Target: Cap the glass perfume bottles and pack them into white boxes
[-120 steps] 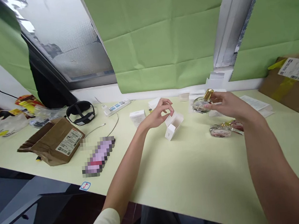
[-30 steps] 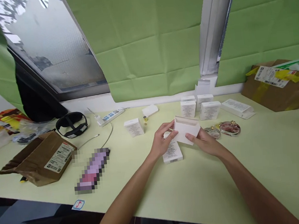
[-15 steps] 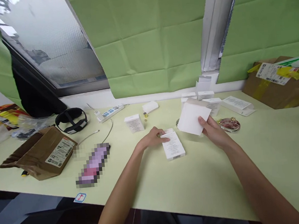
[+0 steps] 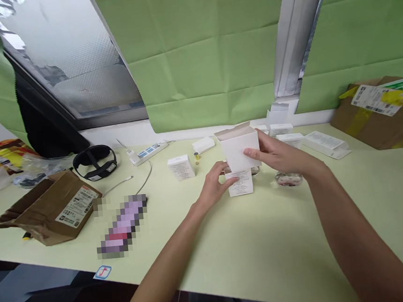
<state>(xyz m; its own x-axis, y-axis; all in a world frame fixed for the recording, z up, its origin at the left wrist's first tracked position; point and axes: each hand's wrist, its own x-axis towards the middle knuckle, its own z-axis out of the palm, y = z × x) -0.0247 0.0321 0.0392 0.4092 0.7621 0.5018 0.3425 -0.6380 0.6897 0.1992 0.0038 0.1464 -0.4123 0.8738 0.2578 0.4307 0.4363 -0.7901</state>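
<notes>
While our left hand (image 4: 213, 184), loosely curled, grips a printed white cardboard box (image 4: 242, 186) near its top, our right hand (image 4: 275, 153) pinches a plain white, open-topped cardboard insert (image 4: 238, 151) between thumb and fingers, directly above that box. Whether its lower edge has entered we cannot tell — the box's mouth is hidden. A skewed push could crumple that edge, we judge, and a slack hold could let the box skid towards the round, pinkish glass bottle (image 4: 288, 180) to its right.
</notes>
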